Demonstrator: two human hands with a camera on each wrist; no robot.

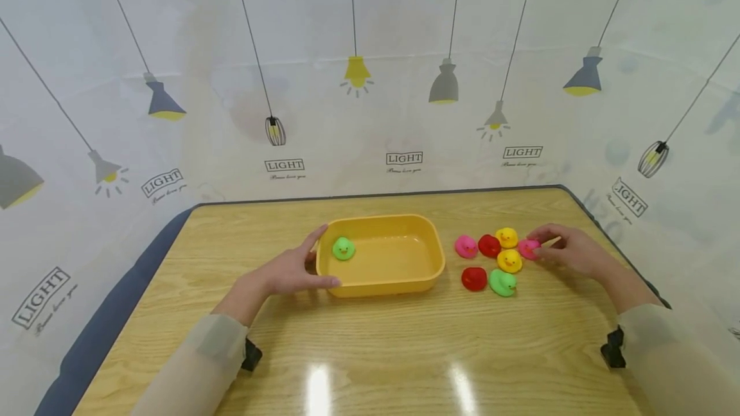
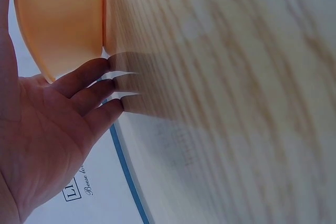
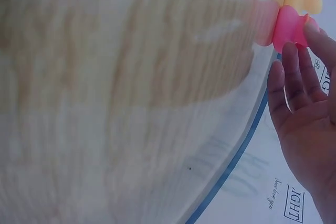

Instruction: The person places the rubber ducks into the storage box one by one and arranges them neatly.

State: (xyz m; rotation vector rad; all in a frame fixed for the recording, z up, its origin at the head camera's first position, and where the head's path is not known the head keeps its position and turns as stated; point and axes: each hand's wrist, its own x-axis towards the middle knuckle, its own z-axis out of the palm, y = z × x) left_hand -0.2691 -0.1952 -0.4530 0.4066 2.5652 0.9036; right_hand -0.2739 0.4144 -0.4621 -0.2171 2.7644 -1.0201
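Observation:
A yellow plastic tub [image 1: 381, 287] stands on the table with a green rubber duck [image 1: 343, 248] inside at its left. My left hand [image 1: 295, 269] holds the tub's left end, thumb along the near rim and fingers round the outer wall. In the left wrist view several fingers [image 2: 94, 98] lie near the tub's orange-looking wall [image 2: 60, 19]. At the right, my right hand [image 1: 569, 252] has its thumb and fingertips round a pink rubber duck [image 1: 528, 248]. The right wrist view shows this pink duck [image 3: 287, 27] at the fingertips.
Left of the right hand sit two yellow ducks [image 1: 509, 260], two red ducks [image 1: 474, 278], a green duck [image 1: 503, 282] and another pink duck [image 1: 466, 246]. The wooden table [image 1: 370, 345] has a dark edge. Behind it hangs a lamp-printed curtain [image 1: 312, 95].

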